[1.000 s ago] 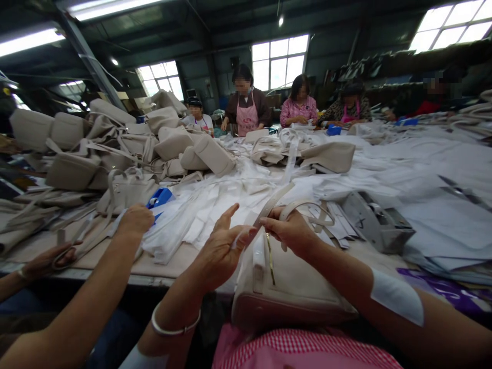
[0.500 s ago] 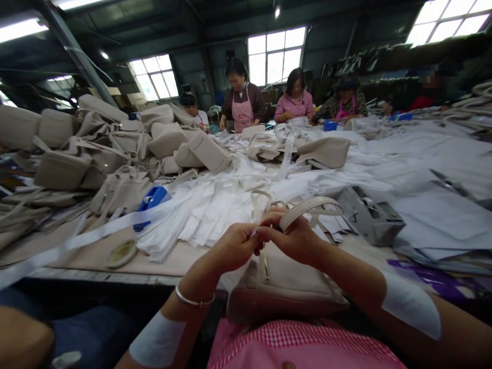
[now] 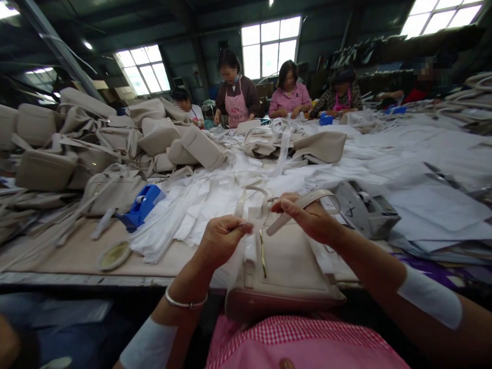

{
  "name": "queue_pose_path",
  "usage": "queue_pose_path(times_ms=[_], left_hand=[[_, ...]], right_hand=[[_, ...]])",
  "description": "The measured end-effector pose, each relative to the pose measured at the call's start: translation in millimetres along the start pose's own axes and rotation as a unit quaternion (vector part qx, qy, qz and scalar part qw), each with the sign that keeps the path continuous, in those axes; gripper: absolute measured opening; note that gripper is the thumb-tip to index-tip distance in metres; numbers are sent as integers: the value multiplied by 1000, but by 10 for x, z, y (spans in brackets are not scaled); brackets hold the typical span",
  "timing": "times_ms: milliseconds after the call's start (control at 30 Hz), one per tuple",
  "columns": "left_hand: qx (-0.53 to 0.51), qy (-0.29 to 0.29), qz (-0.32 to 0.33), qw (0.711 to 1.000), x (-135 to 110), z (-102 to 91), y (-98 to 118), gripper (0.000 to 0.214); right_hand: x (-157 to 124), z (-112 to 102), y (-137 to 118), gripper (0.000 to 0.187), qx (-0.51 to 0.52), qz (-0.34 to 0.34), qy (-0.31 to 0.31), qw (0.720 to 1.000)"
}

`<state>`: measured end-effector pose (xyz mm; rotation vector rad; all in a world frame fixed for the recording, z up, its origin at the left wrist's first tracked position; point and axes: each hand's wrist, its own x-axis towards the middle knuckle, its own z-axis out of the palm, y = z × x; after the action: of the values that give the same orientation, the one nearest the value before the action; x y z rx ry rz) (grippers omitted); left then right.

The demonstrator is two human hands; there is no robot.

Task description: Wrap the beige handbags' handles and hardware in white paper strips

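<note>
A beige handbag [image 3: 295,261] with a gold zip [image 3: 263,253] stands at the table's front edge, against the pink apron. My left hand [image 3: 223,238] is closed in a pinch over its left side; what the fingertips hold is too small and blurred to name. My right hand [image 3: 309,215] is closed round a pale bag handle [image 3: 317,197], which loops over the hand, one end pointing down toward the zip. A second handle [image 3: 255,192] rises behind the left fingertips. White wrapping [image 3: 250,251] shows beside the zip.
A blue tape dispenser [image 3: 142,207] and a tape roll [image 3: 114,255] lie to the left, a grey dispenser [image 3: 367,210] to the right. White sheets [image 3: 200,205] cover the middle. Beige bags [image 3: 46,166] are heaped at left; several people work across the table.
My hands, together before, have come apart, the right one moving up with the handle. The tape strip stretched across the lower left is gone from there. The view has shifted slightly.
</note>
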<state>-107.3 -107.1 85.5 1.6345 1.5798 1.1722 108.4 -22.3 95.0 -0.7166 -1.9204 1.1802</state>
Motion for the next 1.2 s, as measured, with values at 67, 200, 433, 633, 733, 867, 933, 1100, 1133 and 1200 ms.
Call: queue_pose_path(times_ms=[67,200,433,633,733,867,933,1100,1133,1200], left_hand=[[-3,6,-2,1000,3,6,-20,14],[8,2,1,1000,19,55,-34,17],[10,-6,-2,1000,20,102,-13,19],[-6,-5,-18,1000,8,89,12,17],[-15,-10,-26,999,3,86,25,15],[-25,-7,-41,999,-10,84,54,14],[-26,-9,-48,998,-14,88,80,15],[-21,-39,-45,998,15,131,144,22],[-22,-48,-39,998,22,144,148,23],[-14,-68,-23,997,18,166,145,27]], right_hand=[[6,-156,-25,48,-15,12,27,999],[6,-263,-132,45,75,9,89,993],[40,-143,-235,45,38,-21,104,994],[37,-132,-106,43,3,-41,87,995],[37,-138,-94,43,-2,-38,87,996],[26,-141,-119,42,-3,-40,79,996],[18,-129,-125,42,-7,-47,70,996],[-3,41,-51,41,-30,-64,19,997],[-17,98,-25,41,-42,-72,12,996],[-63,208,23,43,-82,-94,8,992]])
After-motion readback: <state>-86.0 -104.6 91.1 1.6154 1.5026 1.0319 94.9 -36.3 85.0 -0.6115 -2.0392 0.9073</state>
